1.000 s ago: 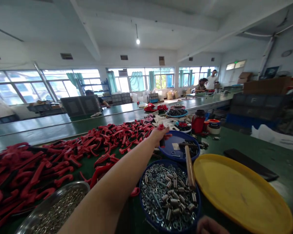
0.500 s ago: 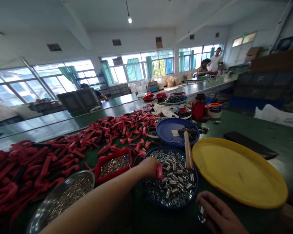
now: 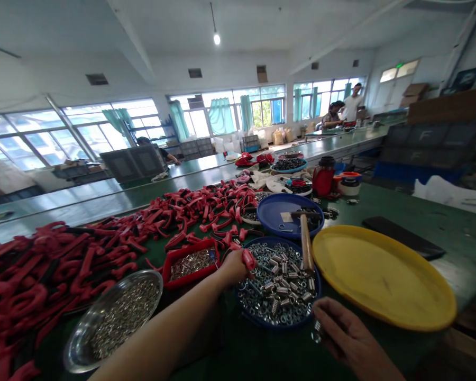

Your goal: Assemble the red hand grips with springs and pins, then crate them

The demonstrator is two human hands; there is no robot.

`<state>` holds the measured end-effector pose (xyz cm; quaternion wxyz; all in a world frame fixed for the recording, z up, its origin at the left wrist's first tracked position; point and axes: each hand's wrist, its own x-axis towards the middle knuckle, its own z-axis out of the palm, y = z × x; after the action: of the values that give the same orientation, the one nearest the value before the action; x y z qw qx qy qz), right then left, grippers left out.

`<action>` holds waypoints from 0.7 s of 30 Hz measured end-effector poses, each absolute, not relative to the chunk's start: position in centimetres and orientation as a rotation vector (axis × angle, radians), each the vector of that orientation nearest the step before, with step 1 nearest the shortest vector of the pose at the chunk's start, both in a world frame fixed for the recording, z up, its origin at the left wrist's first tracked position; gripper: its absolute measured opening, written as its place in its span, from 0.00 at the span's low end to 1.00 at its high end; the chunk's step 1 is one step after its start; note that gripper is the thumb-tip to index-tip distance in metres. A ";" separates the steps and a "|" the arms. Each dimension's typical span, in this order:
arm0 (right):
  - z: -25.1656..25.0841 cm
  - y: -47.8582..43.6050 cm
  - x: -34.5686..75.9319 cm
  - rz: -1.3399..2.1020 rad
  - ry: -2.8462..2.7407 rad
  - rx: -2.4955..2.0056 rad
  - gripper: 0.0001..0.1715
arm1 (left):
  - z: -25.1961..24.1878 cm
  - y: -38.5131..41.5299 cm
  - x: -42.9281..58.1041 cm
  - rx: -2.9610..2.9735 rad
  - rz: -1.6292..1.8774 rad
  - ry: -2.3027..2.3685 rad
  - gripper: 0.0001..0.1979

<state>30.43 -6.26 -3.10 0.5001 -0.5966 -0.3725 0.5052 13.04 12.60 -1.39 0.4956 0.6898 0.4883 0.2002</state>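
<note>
My left hand [image 3: 236, 268] is closed around a red plastic handle [image 3: 249, 259], its end sticking out past the fingers. It hovers at the left rim of a blue tray [image 3: 319, 288] heaped with small metal rings, bolts and coil springs [image 3: 281, 286]. My right hand [image 3: 341, 330], near that tray's lower right, pinches a metal spring with a ring end [image 3: 316, 332]. A wooden-handled hammer [image 3: 306, 246] leans from a second blue tray [image 3: 269, 209] over the first. Just left of my left hand is a red bin [image 3: 167, 270] of small metal pins.
Red and black handles [image 3: 79, 254] lie piled across the left. A steel bowl [image 3: 72, 349] of small metal parts stands at front left, a yellow tray [image 3: 384, 275] at right. Beyond it lies a dark flat object [image 3: 402, 238]. People [image 3: 351, 106] work at the far bench.
My left hand, still holding the red handle, has drawn slightly left toward the tray's rim. My right hand has moved a little left and up with the spring. The view has shifted slightly.
</note>
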 end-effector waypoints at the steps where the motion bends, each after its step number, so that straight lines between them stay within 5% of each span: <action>1: -2.6 -5.6 29.9 1.205 -0.951 -1.427 0.29 | -1.1 12.2 12.7 1.630 0.499 1.162 0.11; 8: -1.4 -0.2 26.0 1.093 -1.086 -1.269 0.25 | -0.3 6.4 9.7 1.432 0.625 0.964 0.18; 21: -1.0 0.9 21.0 1.387 -1.102 -1.218 0.25 | -3.3 2.4 5.8 1.256 0.844 1.006 0.17</action>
<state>21.03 0.92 -0.98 0.4758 -0.4983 -0.4509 0.5674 5.84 2.42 -3.30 0.6148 0.5452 0.4367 0.3662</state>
